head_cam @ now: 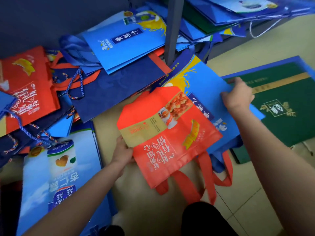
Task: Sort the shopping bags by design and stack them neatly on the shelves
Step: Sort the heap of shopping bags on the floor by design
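A red fabric bag (pixel 170 138) with white script and red handles lies flat at the centre, on top of a bright blue bag (pixel 211 86). My left hand (pixel 122 152) grips the red bag's left edge. My right hand (pixel 237 96) holds the far right edge of the blue bag. More bags lie around: a red one (pixel 29 86) at left, dark navy ones (pixel 115 89), a blue one (pixel 126 41) on the low shelf, and a pale blue bag (pixel 59 176) at lower left.
A grey shelf post (pixel 173 29) rises at top centre. Blue and green bags are stacked on the shelf (pixel 238 12) at top right. A dark green bag (pixel 286 106) lies on the tiled floor (pixel 247 201) at right. My dark-clothed knee (pixel 202 220) is at the bottom.
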